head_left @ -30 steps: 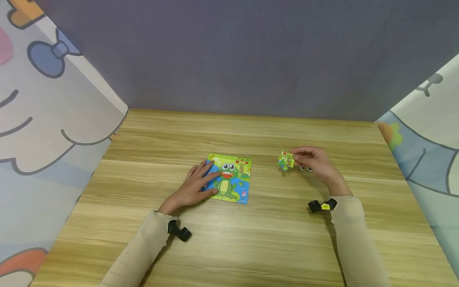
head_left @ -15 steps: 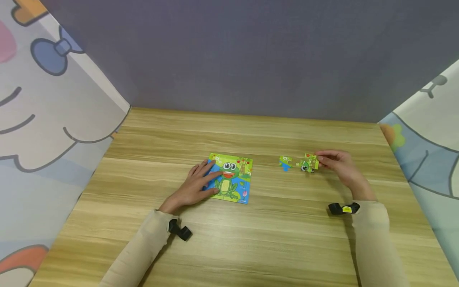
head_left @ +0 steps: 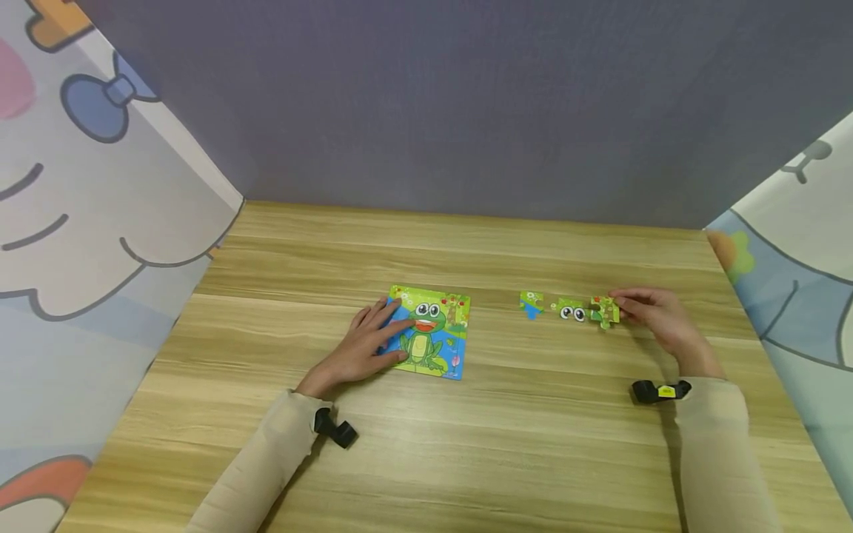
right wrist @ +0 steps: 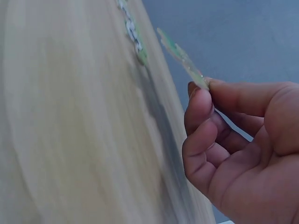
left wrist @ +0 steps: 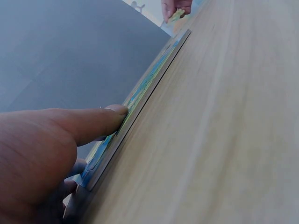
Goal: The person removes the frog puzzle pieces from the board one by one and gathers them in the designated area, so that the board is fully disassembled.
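Flat on the wooden table lies a square frog puzzle board (head_left: 433, 344), bright green and blue. My left hand (head_left: 363, 344) rests on its left side with fingers spread; in the left wrist view the thumb (left wrist: 112, 114) touches the board's edge. Over on the right, my right hand (head_left: 660, 314) pinches a green puzzle piece (head_left: 605, 311) with a tree on it between thumb and fingertips. The right wrist view shows this piece held above the table, apart from it. Just left of it lies a piece with the frog's eyes (head_left: 571, 311). Further left is a green and blue piece (head_left: 531, 303).
The wooden table (head_left: 493, 444) meets a grey upright panel (head_left: 466, 111) along its back edge. Cartoon-printed walls (head_left: 120, 222) stand at the left and right sides. Each wrist wears a black strap-on camera (head_left: 335, 428).
My right hand has carried the tree piece to the right, past the eye piece, uncovering the two pieces lying on the table. The left hand has stayed on the board.
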A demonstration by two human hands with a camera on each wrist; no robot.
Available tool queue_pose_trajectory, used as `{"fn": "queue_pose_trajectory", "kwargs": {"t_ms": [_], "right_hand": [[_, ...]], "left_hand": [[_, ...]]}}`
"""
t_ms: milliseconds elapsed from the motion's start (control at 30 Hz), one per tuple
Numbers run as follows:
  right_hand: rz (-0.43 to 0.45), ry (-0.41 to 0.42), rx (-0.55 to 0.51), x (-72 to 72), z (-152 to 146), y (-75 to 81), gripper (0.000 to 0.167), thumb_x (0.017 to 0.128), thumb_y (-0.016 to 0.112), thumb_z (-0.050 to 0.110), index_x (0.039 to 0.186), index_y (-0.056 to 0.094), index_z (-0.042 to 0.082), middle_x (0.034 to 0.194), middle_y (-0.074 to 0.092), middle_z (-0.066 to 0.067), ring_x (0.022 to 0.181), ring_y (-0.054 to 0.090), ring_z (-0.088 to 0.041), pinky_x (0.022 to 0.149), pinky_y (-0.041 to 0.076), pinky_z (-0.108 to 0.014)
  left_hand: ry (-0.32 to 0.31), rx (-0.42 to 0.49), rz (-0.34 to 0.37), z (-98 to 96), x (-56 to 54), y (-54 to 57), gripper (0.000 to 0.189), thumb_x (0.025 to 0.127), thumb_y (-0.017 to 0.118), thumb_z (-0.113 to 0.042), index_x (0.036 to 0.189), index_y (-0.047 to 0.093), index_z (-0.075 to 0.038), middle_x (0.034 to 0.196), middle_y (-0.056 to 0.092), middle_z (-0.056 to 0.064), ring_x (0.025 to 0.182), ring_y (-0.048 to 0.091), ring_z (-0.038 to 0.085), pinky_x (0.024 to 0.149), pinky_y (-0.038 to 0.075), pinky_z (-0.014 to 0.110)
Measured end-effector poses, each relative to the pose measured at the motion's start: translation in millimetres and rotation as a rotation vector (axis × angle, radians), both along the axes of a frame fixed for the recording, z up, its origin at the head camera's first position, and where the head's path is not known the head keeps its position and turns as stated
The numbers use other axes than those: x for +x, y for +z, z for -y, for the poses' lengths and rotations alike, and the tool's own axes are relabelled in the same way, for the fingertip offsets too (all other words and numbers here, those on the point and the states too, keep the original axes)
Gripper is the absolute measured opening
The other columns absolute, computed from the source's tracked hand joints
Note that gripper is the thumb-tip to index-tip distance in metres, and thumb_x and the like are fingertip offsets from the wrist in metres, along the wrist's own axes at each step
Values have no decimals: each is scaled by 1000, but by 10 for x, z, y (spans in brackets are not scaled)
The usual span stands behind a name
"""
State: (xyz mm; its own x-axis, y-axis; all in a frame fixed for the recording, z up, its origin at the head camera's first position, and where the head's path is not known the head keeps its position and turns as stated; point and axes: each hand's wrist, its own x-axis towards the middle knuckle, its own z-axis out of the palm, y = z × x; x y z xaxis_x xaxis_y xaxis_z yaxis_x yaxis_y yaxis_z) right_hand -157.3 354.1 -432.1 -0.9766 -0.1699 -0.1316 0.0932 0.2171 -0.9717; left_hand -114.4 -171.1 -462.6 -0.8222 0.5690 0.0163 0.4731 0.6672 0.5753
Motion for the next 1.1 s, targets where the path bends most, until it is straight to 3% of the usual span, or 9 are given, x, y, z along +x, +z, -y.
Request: {"fn": "queue_pose_trajectory", "kwargs": {"t_ms": [167, 267, 400, 600, 767, 967, 1100], "right_hand": [[-11, 12, 116, 4, -38, -25, 29, 101, 55, 2, 104, 76, 22, 92, 72, 25, 76, 66, 4, 66, 55, -15], [-35, 18, 229, 6, -30, -28, 22, 102, 54, 7, 115, 72, 2, 91, 69, 29, 76, 66, 5, 66, 56, -15], [-76, 21, 408, -4, 3, -22, 36, 104, 53, 12, 124, 59, -17, 89, 60, 37, 74, 63, 8, 66, 54, -15], [-103, 19, 524, -31, 28, -10, 34, 103, 54, 13, 121, 63, -14, 85, 57, 36, 72, 61, 8, 64, 52, -16], [-113, 20, 576, -37, 31, 9, 32, 103, 54, 13, 120, 66, -12, 85, 67, 22, 70, 60, 8, 63, 52, -18], [-126, 18, 652, -23, 87, 72, 34, 104, 54, 18, 119, 67, -9, 102, 74, -25, 71, 57, 12, 63, 51, -18], [-156, 15, 692, -21, 161, 148, 35, 103, 55, 21, 119, 68, -7, 112, 70, -32, 72, 53, 16, 63, 49, -18]], "left_hand": [[4, -4, 11, 0, 1, -8, 59, 97, 66, -32, 151, 47, -18, 168, 19, 17, 157, 6, 42, 121, 5, 66], [4, -8, 6, -2, 3, -12, 59, 96, 66, -32, 151, 47, -19, 168, 19, 17, 157, 6, 42, 121, 6, 66], [2, -5, 1, -4, 8, -10, 59, 96, 67, -32, 150, 47, -19, 168, 19, 17, 157, 7, 42, 121, 6, 66], [0, 1, 0, -4, 11, 3, 60, 96, 67, -32, 150, 47, -20, 168, 19, 17, 157, 6, 42, 122, 6, 65], [2, -6, -6, -1, 3, -4, 60, 95, 67, -33, 150, 48, -19, 168, 19, 17, 158, 6, 41, 122, 7, 64], [2, 0, 4, 3, 6, -9, 59, 96, 66, -32, 150, 47, -19, 168, 19, 17, 158, 5, 42, 122, 6, 64], [-1, 2, 5, -2, 13, -2, 59, 96, 66, -32, 151, 47, -19, 168, 19, 18, 157, 5, 42, 122, 6, 65]]}}
